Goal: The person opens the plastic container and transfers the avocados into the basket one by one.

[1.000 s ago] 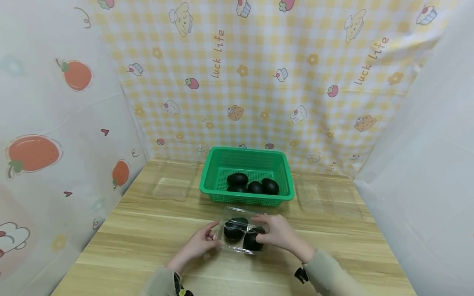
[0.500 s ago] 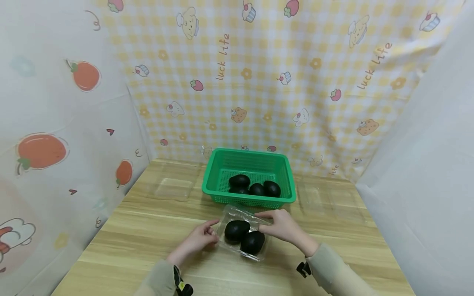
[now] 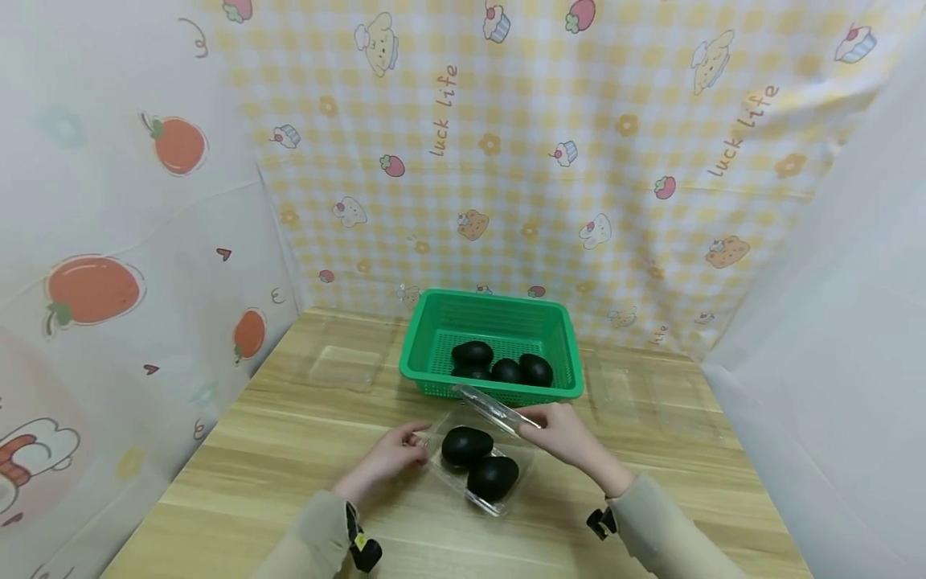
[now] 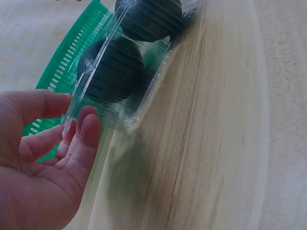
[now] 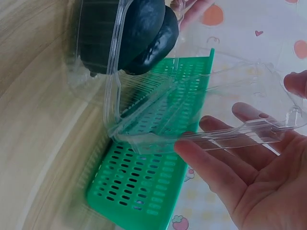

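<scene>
A clear plastic clamshell box [image 3: 486, 507] with two dark avocados [image 3: 467, 446] sits tilted before the green basket. My left hand [image 3: 391, 462] is at its left side; in the left wrist view the thumb and fingers [image 4: 88, 127] pinch the box's rim. With my right hand [image 3: 567, 438] I grip the clamshell's hinged lid [image 3: 495, 408], which stands raised behind the avocados. In the right wrist view the fingers [image 5: 211, 165] spread along the lid's edge, the thumb on its other side.
A green plastic basket [image 3: 499, 316] holding several dark avocados [image 3: 473, 354] stands right behind the box. More clear plastic containers lie at the back left [image 3: 343, 366] and back right [image 3: 615, 390] of the wooden table [image 3: 275, 474]. Printed cloths surround the table.
The right hand has moved right, away from the avocados, and the lid now stands up steeply behind them. The box has turned slightly clockwise. My left hand has stayed at its left side.
</scene>
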Action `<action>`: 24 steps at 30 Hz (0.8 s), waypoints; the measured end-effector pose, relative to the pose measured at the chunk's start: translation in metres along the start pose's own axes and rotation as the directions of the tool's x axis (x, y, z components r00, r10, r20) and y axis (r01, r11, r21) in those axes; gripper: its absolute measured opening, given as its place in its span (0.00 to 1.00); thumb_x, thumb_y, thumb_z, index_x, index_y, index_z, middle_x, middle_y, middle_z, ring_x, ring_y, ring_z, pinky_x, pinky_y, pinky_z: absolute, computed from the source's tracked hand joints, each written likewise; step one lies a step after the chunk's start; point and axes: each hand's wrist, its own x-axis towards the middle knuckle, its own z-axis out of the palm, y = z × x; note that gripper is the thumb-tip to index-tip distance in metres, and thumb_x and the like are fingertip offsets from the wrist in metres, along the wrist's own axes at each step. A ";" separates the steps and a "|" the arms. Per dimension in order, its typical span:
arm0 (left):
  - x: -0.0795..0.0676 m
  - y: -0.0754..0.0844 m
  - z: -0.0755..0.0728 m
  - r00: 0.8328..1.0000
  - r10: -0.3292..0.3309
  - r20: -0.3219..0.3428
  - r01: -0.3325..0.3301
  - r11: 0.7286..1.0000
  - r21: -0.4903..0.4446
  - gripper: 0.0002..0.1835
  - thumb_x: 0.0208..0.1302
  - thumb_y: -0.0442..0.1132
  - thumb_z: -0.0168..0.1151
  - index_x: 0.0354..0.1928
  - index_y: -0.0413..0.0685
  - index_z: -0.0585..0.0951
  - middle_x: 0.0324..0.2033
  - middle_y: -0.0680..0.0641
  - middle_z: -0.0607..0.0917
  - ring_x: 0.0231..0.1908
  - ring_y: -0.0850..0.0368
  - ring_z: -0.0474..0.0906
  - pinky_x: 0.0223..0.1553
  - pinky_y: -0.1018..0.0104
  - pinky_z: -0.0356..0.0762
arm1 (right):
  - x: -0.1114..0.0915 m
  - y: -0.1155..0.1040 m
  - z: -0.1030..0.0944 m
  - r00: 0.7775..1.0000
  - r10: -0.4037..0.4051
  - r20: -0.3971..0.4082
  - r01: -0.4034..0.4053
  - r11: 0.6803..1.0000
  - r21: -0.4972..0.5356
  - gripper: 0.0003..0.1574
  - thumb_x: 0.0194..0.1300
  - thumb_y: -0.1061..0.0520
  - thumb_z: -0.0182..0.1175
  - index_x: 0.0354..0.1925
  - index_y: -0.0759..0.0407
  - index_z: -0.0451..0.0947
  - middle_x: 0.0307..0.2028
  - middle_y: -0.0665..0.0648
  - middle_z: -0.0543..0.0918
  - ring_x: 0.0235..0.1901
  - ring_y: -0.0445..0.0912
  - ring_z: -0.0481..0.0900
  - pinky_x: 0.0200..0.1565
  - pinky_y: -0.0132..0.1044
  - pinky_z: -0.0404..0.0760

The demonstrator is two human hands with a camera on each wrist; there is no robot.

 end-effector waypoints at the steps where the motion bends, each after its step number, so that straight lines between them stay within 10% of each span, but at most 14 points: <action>1: 0.001 -0.001 0.000 1.000 -0.006 -0.001 0.006 1.000 -0.001 0.27 0.51 0.23 0.53 0.56 0.23 0.61 0.24 0.44 0.75 0.26 0.54 0.74 0.29 0.59 0.77 | 0.000 0.000 -0.001 1.000 0.000 -0.001 0.000 1.000 0.005 0.14 0.58 0.49 0.54 0.43 0.42 0.79 0.28 0.41 0.80 0.18 0.35 0.68 0.19 0.30 0.70; 24: 0.005 -0.018 0.007 0.996 -0.026 -0.085 0.024 0.999 -0.028 0.26 0.53 0.27 0.57 0.55 0.26 0.64 0.31 0.40 0.77 0.28 0.55 0.75 0.33 0.53 0.77 | -0.014 0.007 -0.008 0.993 0.117 -0.033 -0.111 0.982 0.153 0.15 0.61 0.49 0.52 0.41 0.54 0.80 0.26 0.51 0.79 0.16 0.41 0.72 0.17 0.35 0.76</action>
